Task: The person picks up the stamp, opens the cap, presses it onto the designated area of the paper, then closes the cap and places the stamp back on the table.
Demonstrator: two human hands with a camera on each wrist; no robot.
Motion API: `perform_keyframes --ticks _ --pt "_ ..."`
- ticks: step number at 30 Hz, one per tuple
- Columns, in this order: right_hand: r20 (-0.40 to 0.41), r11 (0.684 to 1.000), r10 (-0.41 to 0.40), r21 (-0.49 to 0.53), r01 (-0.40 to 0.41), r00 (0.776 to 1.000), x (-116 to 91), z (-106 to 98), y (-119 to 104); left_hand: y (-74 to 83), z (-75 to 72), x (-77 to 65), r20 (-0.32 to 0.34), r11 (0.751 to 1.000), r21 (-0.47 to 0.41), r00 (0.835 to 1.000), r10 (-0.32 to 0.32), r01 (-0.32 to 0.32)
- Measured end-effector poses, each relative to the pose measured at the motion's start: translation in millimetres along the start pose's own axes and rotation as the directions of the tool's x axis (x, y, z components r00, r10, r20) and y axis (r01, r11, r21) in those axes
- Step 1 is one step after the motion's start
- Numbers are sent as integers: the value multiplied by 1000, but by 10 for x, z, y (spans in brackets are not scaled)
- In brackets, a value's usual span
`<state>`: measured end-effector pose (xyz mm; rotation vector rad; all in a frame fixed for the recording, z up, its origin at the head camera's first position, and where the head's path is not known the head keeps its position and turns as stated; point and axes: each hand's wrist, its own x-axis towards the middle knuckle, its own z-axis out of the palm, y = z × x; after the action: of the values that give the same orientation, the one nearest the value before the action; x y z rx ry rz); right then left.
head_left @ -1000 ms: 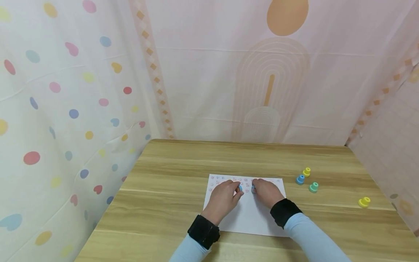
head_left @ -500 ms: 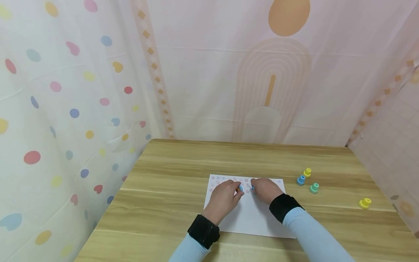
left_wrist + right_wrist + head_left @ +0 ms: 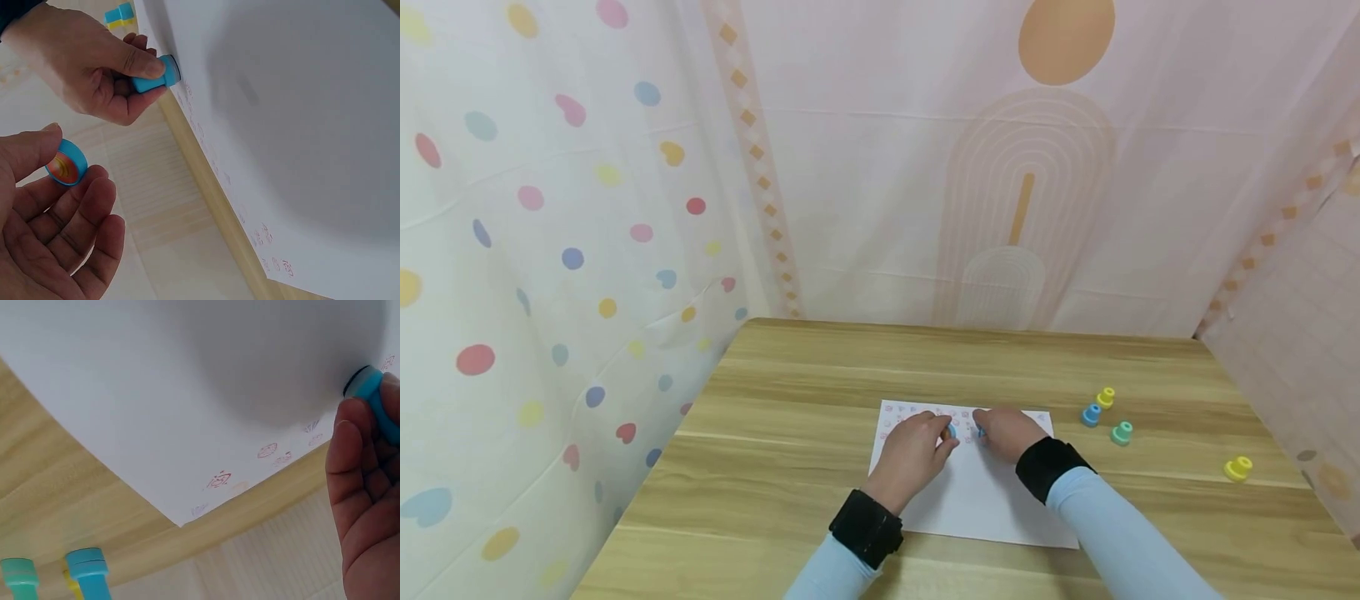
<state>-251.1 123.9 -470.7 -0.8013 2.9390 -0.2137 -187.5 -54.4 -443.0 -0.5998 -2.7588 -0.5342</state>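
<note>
Your light-blue sleeves [image 3: 1112,517] and black wrist bands [image 3: 1051,468]
Sleeves look plain and pretty snug on you, bands wide and matching (kinda chunky, ngl), one per side.

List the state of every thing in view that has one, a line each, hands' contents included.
Paper: flat, printed toward the far edge, bare in the near part.
Cap: off, pinched in the left hand, orange inside showing.
Held stamp: gripped in the right hand, wide end toward the paper; contact unclear.
Blue stamp: standing, wide end down.
Green stamp: standing likewise.
Yellow stamps: both standing likewise.
</note>
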Motion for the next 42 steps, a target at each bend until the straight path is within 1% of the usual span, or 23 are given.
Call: perform_keyframes --ticks 6,14,20,24,27,30,36,42 --pt "-6 1000 3 10 -3 1000 -16 -20 -20 5 -7 6 5 1000 4 1000 5 -5" --pt "-13 999 -17 -34 17 1000 -13 5 -28 16 0 4 11 1000 7 1000 0 0" --pt "10 1000 11 15 -11 1000 -17 -6 7 25 7 1 25 1000 2 1000 -9 9" --pt "18 999 -6 37 6 1000 -8 -58 18 29 7 -1 26 1000 2 1000 -11 11" --pt "10 1000 -21 16 20 1000 3 -54 28 34 2 -2 19 1000 5 1000 -6 6" --pt "-15 999 -33 21 33 999 9 -19 41 44 -6 -4 17 1000 4 1000 -2 2" --pt "-30 999 -20 44 21 999 -11 36 33 53 -5 -15 27 1000 9 1000 -14 14" --pt "-21 999 -2 36 3 1000 -16 -9 -4 37 12 -18 20 1000 3 1000 -1 1"
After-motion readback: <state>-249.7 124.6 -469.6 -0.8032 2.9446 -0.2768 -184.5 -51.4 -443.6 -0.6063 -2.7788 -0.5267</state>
